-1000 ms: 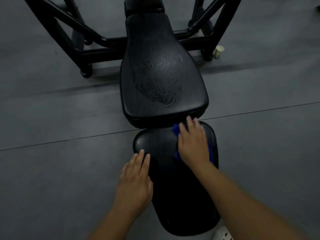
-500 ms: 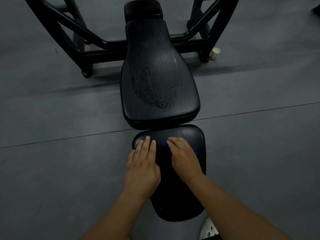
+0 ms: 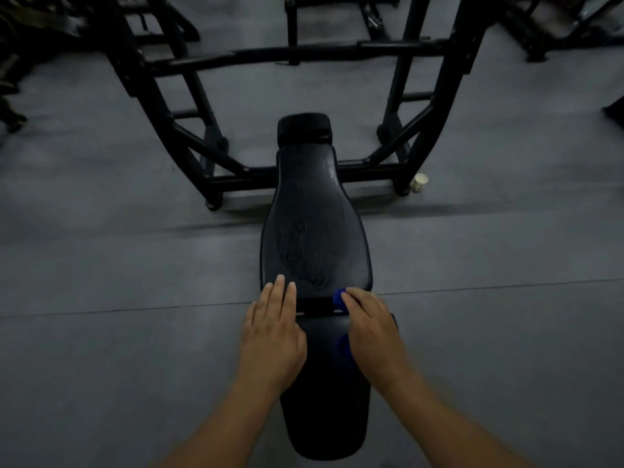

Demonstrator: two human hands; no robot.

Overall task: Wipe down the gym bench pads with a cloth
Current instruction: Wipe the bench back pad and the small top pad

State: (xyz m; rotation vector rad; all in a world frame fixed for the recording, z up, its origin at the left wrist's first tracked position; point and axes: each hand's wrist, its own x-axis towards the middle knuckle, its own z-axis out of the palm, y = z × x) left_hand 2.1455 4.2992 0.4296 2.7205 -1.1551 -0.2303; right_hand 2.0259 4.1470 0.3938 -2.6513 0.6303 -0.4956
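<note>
Pressing down at the far right corner of the seat pad [image 3: 324, 400], the right hand [image 3: 371, 336] is seen with fingers curled over the blue cloth [image 3: 338, 296]. The cloth is bunched beneath the palm and shows at the fingertips and by the thumb. The left hand [image 3: 273, 336] is laid flat on the pad's far left corner, fingers straight and together, fingertips overlapping the near edge of the back pad [image 3: 314, 238]. A black frame [image 3: 293, 55] is noted behind. A paper cup [image 3: 420, 181] stands on the floor [image 3: 118, 265] beside its right foot.
</note>
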